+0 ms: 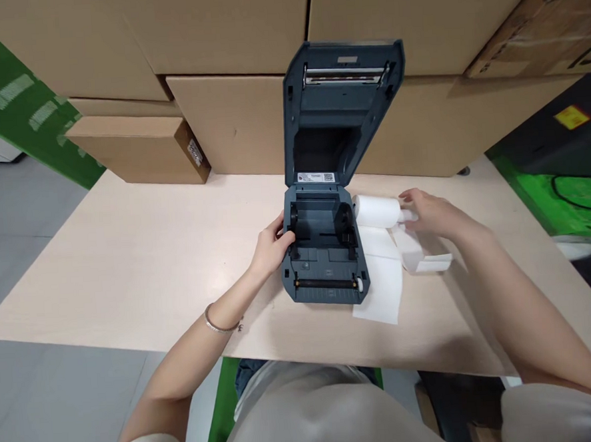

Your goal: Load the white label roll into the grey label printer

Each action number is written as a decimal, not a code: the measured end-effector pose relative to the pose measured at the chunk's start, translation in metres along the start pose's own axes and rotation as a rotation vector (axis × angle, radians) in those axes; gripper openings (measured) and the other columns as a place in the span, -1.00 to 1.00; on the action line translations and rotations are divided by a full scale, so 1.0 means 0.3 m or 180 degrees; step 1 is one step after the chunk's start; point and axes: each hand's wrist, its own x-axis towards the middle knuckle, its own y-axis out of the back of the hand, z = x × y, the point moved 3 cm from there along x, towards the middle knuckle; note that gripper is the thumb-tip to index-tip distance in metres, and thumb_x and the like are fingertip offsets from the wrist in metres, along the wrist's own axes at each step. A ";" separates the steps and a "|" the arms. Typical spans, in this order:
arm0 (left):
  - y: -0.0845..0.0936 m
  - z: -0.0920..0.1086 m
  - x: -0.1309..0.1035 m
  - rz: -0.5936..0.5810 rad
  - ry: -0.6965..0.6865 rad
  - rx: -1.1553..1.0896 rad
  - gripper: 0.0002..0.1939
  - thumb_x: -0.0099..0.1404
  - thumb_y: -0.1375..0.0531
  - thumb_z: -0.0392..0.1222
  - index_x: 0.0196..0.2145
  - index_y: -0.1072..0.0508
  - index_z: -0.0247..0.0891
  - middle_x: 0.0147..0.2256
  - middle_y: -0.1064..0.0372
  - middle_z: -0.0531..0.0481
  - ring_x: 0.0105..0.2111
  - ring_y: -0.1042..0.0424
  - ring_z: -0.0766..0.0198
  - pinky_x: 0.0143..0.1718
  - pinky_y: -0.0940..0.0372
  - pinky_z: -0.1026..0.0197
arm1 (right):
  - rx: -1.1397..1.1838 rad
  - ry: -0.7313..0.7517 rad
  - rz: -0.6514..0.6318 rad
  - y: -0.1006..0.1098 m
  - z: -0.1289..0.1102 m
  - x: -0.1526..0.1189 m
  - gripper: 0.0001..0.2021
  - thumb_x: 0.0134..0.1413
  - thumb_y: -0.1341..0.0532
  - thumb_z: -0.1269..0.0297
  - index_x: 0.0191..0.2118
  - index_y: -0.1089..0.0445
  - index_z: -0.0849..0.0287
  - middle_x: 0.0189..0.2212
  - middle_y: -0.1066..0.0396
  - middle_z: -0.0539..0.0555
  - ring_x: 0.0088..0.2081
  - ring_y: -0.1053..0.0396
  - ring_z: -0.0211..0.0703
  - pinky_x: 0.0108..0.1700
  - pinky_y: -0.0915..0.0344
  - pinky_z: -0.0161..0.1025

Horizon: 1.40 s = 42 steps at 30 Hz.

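A dark grey label printer [322, 256] sits on the table with its lid [341, 105] raised and its roll compartment bare. My left hand [272, 249] grips the printer's left wall, thumb over the inner edge and fingers outside. Right of the printer lies a white paper roll [377, 210], its loose strip [379, 282] running toward the table's front edge. At the roll's right end, my right hand [432, 214] has its fingers apart around a narrow white piece; whether they touch it is unclear. Below that hand is a white stack of folded paper or labels [428, 261].
Large cardboard boxes [234, 125] form a wall behind the table [142, 257]. A flat brown carton [131, 148] stands at the back left. On the right, beyond the table, are a dark case with a yellow label [572, 117] and a green surface [569, 204].
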 end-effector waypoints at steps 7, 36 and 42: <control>-0.003 0.001 0.000 0.0000 0.0019 -0.0002 -0.53 0.09 -0.18 -0.18 -0.05 -0.62 -0.32 0.10 -0.62 -0.14 0.02 -0.51 0.00 -0.03 -0.44 0.14 | 0.0338 0.0177 -0.0516 0.118 0.017 -0.117 -0.69 -0.08 -0.47 -0.11 -0.32 -0.50 -0.05 -0.42 -0.61 0.14 -0.44 -0.55 0.14 -0.42 -0.47 0.02; -0.004 0.000 0.001 -0.0081 0.0090 0.0039 -0.30 0.12 -0.19 -0.17 0.22 -0.55 -0.39 0.13 -0.62 -0.17 0.05 -0.54 -0.01 0.06 -0.43 0.10 | 0.0856 0.2577 -0.0643 0.052 -0.637 -0.129 -0.47 0.21 -0.21 0.45 0.23 -0.59 -0.12 0.18 -0.62 -0.01 0.18 -0.61 0.02 0.65 0.08 0.32; -0.002 -0.009 0.010 -0.0104 0.0126 -0.0059 -0.34 0.08 -0.23 -0.16 0.17 -0.55 -0.33 0.07 -0.63 -0.13 0.08 -0.54 -0.02 0.11 -0.43 0.07 | 0.0817 0.2616 -0.0339 0.026 -0.632 -0.263 -0.61 0.35 -0.27 0.31 0.21 -0.61 -0.10 0.38 -0.46 0.11 0.38 -0.46 0.13 0.60 0.06 0.45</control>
